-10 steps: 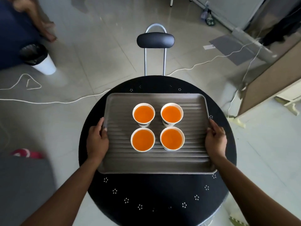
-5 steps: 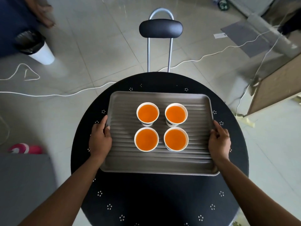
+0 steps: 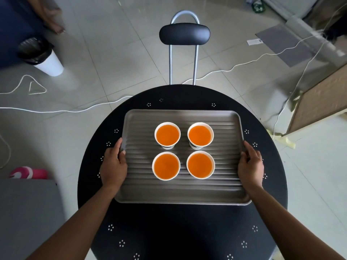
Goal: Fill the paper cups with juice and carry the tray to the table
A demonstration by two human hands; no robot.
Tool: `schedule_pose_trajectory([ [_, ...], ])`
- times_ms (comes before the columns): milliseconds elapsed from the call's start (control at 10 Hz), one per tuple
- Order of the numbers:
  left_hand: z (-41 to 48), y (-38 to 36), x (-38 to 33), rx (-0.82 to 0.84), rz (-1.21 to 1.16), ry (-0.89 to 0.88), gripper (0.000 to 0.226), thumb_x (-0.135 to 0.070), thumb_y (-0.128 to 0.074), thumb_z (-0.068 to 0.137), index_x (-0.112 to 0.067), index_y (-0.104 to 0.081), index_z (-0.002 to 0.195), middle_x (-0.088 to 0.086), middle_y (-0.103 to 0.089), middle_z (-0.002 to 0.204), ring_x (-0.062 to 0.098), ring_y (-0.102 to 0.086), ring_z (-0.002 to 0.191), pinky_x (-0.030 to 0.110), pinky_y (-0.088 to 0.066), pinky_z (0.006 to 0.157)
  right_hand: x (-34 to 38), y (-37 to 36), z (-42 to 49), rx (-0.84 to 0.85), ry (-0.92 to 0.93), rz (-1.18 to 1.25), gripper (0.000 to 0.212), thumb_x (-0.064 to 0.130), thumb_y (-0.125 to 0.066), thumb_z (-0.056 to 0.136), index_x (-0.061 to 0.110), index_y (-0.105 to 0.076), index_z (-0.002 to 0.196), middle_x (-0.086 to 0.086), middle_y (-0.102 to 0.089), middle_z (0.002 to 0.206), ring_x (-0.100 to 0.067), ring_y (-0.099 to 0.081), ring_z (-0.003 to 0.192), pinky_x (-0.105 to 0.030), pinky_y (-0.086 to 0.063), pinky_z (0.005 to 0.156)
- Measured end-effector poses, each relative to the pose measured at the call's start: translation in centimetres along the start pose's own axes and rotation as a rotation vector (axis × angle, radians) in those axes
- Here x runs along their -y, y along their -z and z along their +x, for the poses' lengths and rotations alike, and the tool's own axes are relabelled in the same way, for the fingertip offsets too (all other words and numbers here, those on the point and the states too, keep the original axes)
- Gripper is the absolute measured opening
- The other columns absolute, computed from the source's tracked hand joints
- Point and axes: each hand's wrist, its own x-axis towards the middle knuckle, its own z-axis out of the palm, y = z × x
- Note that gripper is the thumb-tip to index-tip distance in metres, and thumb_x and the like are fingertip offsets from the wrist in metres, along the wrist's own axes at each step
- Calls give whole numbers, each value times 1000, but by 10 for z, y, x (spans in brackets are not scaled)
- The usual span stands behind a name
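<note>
Tray [image 3: 183, 192] with four full cups [image 3: 167, 135] now centred over round worktop [image 3: 180, 231], lower than before; left hand [image 3: 112, 167] at 9 o'clock and right hand [image 3: 250, 167] at 3 o'clock clasp rims. Set-down near.

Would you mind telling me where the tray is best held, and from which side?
Grip the tray by its two short raised rims, one from each side, as the left hand and right hand do now. The four full cups stand mid-tray, so level, balanced side grips seem safest.
</note>
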Motion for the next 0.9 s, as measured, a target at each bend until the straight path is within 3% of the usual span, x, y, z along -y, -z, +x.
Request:
schedule_pose_trajectory([
  [300, -2, 5, 0, 53, 91, 29, 49, -28, -43, 100, -36, -31, 148, 8, -46, 130, 28, -57, 104, 38, -46, 75, 4, 9, -2, 130, 25, -237, 51, 18, -43, 100, 29, -37, 150, -9, -49, 138, -37, -59, 108, -48, -51, 86],
  [400, -2, 12, -1, 117, 73, 62, 52, -31, -43, 100, -39, -27, 149, 7, -39, 131, 22, -55, 99, 35, -44, 75, 6, 11, -5, 185, 7, -264, 55, 21, -41, 101, 32, -28, 153, -11, -44, 139, -37, -56, 112, -50, -50, 90],
  [500, -9, 21, 2, 190, 90, 56, 56, -37, -44, 99, -32, -23, 151, 10, -36, 137, 25, -51, 112, 38, -46, 83, 8, 14, -11, 221, -44, -316, 55, 34, -36, 102, 36, -20, 154, -13, -40, 143, -37, -41, 129, -56, -40, 103],
  [600, -27, 27, 5, 185, 123, -13, 61, -38, -48, 97, -24, -25, 151, 13, -39, 139, 28, -43, 125, 40, -43, 93, 5, 16, -27, 203, -79, -402, 59, 42, -34, 101, 28, -17, 156, -16, -35, 151, -39, -31, 139, -54, -26, 111],
  [900, -60, -1, -8, 90, 189, -297, 52, -32, -58, 92, -17, -46, 140, 5, -49, 140, 24, -44, 131, 44, -41, 104, -9, 13, -50, 198, -60, -368, 53, 39, -38, 101, 19, -31, 149, -10, -35, 154, -34, -31, 140, -53, -23, 111],
])
